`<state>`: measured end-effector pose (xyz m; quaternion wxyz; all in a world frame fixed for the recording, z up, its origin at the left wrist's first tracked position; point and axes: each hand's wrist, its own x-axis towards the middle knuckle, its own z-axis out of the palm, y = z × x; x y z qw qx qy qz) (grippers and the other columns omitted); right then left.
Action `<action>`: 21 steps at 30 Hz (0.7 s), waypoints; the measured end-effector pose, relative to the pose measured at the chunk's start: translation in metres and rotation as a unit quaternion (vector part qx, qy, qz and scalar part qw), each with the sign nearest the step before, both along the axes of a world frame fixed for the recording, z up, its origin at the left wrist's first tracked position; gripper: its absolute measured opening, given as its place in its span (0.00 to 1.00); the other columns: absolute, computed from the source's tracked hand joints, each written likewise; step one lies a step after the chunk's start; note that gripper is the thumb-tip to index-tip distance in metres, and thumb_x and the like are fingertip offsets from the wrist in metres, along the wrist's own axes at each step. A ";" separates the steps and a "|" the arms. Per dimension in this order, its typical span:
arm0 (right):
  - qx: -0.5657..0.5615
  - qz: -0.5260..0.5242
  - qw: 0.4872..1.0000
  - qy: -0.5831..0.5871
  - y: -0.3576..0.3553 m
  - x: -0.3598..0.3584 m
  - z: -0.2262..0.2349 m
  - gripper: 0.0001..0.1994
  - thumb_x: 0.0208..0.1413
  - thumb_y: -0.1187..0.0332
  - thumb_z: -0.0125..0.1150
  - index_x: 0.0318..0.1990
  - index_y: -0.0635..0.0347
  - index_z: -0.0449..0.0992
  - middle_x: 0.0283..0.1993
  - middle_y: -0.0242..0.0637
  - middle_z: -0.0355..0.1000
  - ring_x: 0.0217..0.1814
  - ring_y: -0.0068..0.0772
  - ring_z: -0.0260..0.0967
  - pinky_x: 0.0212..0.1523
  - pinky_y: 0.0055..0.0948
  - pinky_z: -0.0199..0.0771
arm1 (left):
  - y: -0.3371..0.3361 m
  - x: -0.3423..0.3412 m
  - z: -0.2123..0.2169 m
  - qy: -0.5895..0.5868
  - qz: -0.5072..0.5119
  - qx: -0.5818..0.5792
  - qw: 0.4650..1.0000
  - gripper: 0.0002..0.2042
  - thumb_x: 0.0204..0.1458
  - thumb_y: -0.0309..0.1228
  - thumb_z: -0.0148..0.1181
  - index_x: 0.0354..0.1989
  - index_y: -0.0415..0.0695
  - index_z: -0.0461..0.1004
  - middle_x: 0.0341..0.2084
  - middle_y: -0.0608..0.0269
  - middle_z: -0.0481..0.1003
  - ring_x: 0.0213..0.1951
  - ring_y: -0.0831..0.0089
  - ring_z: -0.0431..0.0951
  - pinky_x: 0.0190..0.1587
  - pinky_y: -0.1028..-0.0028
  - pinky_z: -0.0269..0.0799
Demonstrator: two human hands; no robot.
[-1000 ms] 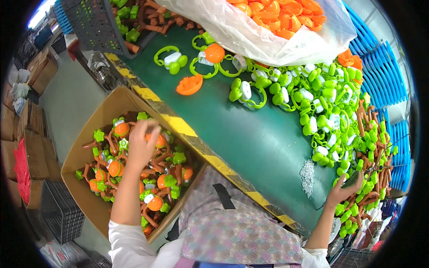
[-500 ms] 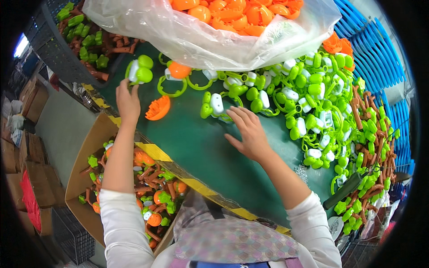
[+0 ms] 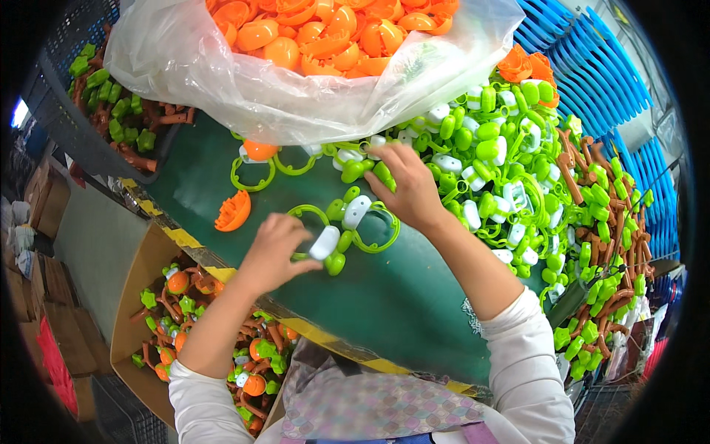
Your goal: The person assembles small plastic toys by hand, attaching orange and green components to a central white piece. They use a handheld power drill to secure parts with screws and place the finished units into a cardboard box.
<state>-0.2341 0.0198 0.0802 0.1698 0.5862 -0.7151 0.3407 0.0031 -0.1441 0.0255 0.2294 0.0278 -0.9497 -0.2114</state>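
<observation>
My left hand point(image 3: 272, 255) has its thumb and fingers closed on a green-and-white ring piece point(image 3: 324, 243), low over the green tabletop point(image 3: 370, 285). Beside that lies a second green-and-white ring piece point(image 3: 356, 212), its ring toward the right; the two pieces look to touch at their green lobes. Farther back, my right hand point(image 3: 408, 186) reaches to the pile's near edge, thumb and fingers apart around green lobes point(image 3: 381, 175). Left of the hands, an orange half shell point(image 3: 233, 212) rests on the table. An orange cap point(image 3: 259, 150) sits on another ring piece behind it.
A clear plastic bag point(image 3: 296, 111) of orange shells point(image 3: 325, 37) fills the far side. Green-and-white pieces point(image 3: 488, 148) heap up at right, beside brown-and-green branch parts point(image 3: 614, 222). A grey crate point(image 3: 59, 96) stands far left; a carton point(image 3: 140, 296) of mixed parts sits below the striped edge.
My left hand has brought a green-and-white piece from the far left toward the middle. My right hand has left the second piece and moved farther back to the pile. The view has shifted.
</observation>
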 end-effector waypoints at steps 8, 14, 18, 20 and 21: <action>0.132 -0.075 0.972 0.178 -0.108 -0.065 0.036 0.24 0.45 0.63 0.73 0.49 0.59 0.71 0.52 0.39 0.73 0.60 0.45 0.69 0.61 0.45 0.67 | -0.102 -0.119 0.116 0.125 0.126 0.627 0.758 0.35 0.59 0.58 0.58 0.60 0.39 0.63 0.55 0.44 0.68 0.52 0.52 0.75 0.53 0.54 0.77; 0.024 -0.028 0.973 0.227 -0.147 -0.118 0.061 0.07 0.60 0.67 0.49 0.44 0.52 0.71 0.34 0.39 0.73 0.37 0.48 0.77 0.32 0.47 0.76 | -0.177 -0.193 0.126 0.181 0.190 0.653 0.711 0.21 0.61 0.36 0.59 0.58 0.37 0.69 0.55 0.46 0.72 0.53 0.51 0.76 0.53 0.55 0.78; -0.107 -0.049 0.930 0.349 -0.155 -0.134 0.134 0.09 0.55 0.66 0.55 0.44 0.47 0.73 0.39 0.33 0.71 0.42 0.41 0.75 0.36 0.42 0.77 | -0.196 -0.246 0.190 0.349 0.107 0.651 0.666 0.19 0.61 0.20 0.47 0.60 0.31 0.62 0.59 0.42 0.68 0.59 0.50 0.72 0.64 0.52 0.71; -0.219 0.046 0.895 0.385 -0.159 -0.134 0.139 0.11 0.53 0.64 0.57 0.44 0.48 0.76 0.40 0.31 0.72 0.51 0.37 0.71 0.50 0.41 0.75 | -0.202 -0.261 0.221 0.370 0.090 0.635 0.673 0.12 0.56 0.17 0.45 0.48 0.31 0.67 0.49 0.48 0.71 0.47 0.55 0.75 0.55 0.58 0.75; -0.169 0.073 0.891 0.416 -0.158 -0.133 0.131 0.11 0.53 0.63 0.57 0.44 0.49 0.77 0.42 0.31 0.73 0.54 0.36 0.69 0.54 0.40 0.72 | -0.216 -0.268 0.224 0.364 0.059 0.638 0.676 0.11 0.56 0.16 0.45 0.47 0.32 0.67 0.47 0.49 0.71 0.46 0.56 0.74 0.55 0.59 0.74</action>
